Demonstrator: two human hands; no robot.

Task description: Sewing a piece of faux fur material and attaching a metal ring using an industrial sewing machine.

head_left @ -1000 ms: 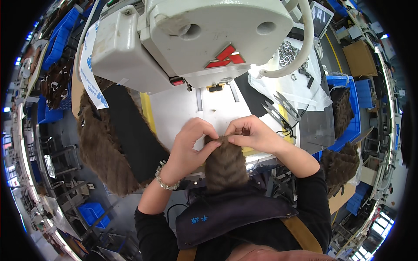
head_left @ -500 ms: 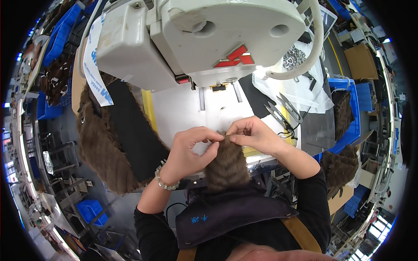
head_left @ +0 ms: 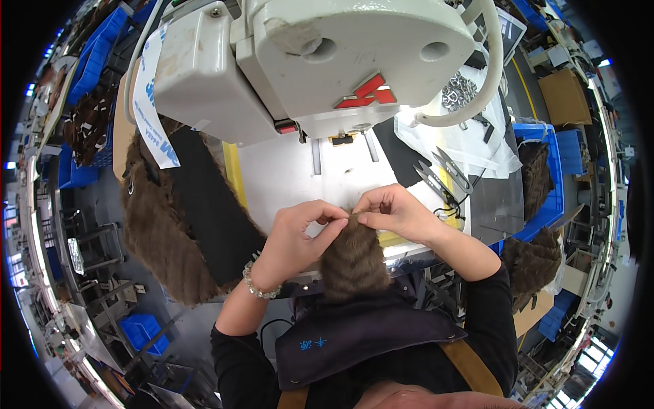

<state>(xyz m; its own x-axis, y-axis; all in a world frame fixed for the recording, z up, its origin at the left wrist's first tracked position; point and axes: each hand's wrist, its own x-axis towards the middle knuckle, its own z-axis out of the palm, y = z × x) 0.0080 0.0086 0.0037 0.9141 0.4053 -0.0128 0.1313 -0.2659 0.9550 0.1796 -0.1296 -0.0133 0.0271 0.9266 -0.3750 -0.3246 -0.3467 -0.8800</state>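
Note:
A strip of brown fur (head_left: 354, 262) hangs over the near edge of the white work plate, its lower end against my dark apron (head_left: 361, 344). My left hand (head_left: 303, 235) pinches the strip's top edge between thumb and forefinger, and a beaded bracelet circles that wrist. Close beside it, my right hand (head_left: 395, 215) pinches the same edge. What lies exactly between the fingertips is too small to make out. Beyond my hands stands a large pale sewing machine (head_left: 361, 61) with red marks on its head.
Left of the plate lies a larger brown fur piece (head_left: 160, 238) with a black panel (head_left: 211, 211). To the right are two thread snips (head_left: 436, 183), metal rings (head_left: 460, 92) on white sheeting, and a blue crate (head_left: 555, 177) with fur. White-and-blue tape (head_left: 153, 116) hangs from the machine.
My left thumb has closed in slightly toward its forefinger at the fur's top edge. My right hand and the fur strip stay almost where they were.

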